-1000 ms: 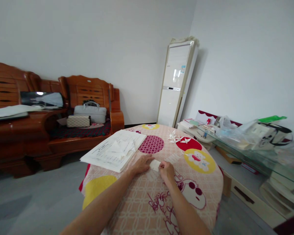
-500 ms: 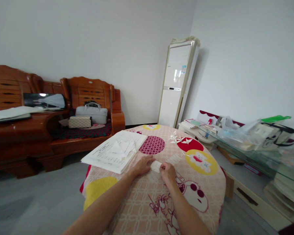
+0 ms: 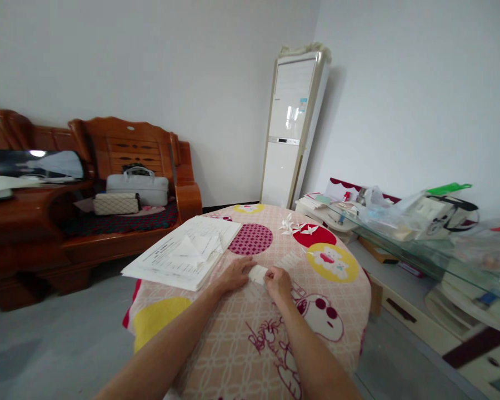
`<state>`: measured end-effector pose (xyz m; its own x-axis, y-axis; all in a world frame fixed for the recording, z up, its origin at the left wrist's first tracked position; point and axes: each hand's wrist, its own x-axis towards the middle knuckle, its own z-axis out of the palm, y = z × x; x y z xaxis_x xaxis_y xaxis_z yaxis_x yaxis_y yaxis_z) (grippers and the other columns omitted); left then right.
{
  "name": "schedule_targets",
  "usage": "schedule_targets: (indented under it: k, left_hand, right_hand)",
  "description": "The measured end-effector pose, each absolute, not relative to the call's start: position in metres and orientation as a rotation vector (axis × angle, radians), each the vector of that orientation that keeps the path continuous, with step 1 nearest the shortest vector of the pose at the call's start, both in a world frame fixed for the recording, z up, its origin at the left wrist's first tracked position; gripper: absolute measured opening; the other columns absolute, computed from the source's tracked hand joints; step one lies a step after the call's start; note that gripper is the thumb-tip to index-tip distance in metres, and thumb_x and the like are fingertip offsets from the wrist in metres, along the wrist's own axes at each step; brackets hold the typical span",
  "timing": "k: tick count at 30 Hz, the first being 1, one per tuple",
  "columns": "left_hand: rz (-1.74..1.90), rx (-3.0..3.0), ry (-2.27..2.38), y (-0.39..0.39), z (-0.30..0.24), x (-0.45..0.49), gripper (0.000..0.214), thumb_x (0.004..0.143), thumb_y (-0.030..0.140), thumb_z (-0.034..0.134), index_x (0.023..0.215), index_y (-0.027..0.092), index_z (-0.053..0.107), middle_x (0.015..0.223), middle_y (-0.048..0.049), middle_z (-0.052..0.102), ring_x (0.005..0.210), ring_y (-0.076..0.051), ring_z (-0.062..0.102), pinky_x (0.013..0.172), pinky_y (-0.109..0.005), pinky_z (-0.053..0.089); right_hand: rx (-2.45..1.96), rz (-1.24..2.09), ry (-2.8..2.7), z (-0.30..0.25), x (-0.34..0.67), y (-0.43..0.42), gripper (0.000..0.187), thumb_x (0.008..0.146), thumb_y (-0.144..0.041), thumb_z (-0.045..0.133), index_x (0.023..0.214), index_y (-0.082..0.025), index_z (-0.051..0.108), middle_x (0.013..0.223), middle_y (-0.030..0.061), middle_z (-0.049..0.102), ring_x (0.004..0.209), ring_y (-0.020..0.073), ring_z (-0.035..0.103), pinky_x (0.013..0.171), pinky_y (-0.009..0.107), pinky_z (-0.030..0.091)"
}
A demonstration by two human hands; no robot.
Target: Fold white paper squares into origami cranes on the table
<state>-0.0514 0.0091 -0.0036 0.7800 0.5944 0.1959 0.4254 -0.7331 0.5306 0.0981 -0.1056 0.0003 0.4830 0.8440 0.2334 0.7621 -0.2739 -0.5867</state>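
A small folded white paper (image 3: 258,273) lies on the pink patterned tablecloth (image 3: 250,344) of a round table. My left hand (image 3: 234,274) rests flat on the cloth with its fingertips pressing the paper's left edge. My right hand (image 3: 279,283) is curled, its fingers pinching the paper's right side. Both forearms reach in from the bottom of the view. A few folded white paper cranes (image 3: 294,225) sit farther back on the table.
A stack of printed sheets (image 3: 183,253) lies at the table's left. A wooden sofa (image 3: 120,189) with two bags (image 3: 137,189) stands left. A tall white air conditioner (image 3: 289,128) fills the corner. A cluttered glass-topped cabinet (image 3: 420,244) runs along the right wall.
The view has shifted a little, so everything sits lower and further left in the frame. Both hands stay on the small paper in much the same pose.
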Motion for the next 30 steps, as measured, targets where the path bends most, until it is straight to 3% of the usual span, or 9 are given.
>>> schedule_targets:
  k: [9,30]
  left_hand:
    - [0.422,2.575,0.777,0.008,0.002,-0.051,0.067,0.064,0.005,0.049,0.13,0.017,0.056,0.143,-0.0079,0.048,0.133,-0.024,0.042,0.116,-0.036,0.026]
    - [0.436,2.586,0.71,0.018,-0.007,-0.051,0.067,0.066,0.008,0.05,0.132,0.016,0.054,0.146,-0.0099,0.044,0.134,-0.026,0.041,0.114,-0.042,0.027]
  right_hand:
    - [-2.072,0.155,-1.299,-0.004,0.099,-0.103,0.015,0.074,-0.014,0.058,0.075,-0.018,0.072,0.075,0.0039,0.072,0.067,0.0137,0.06,0.06,0.022,0.034]
    - [-2.146,0.19,-1.308,0.001,0.099,-0.102,0.016,0.075,-0.016,0.059,0.079,-0.02,0.074,0.079,0.004,0.075,0.073,0.0155,0.064,0.061,0.022,0.037]
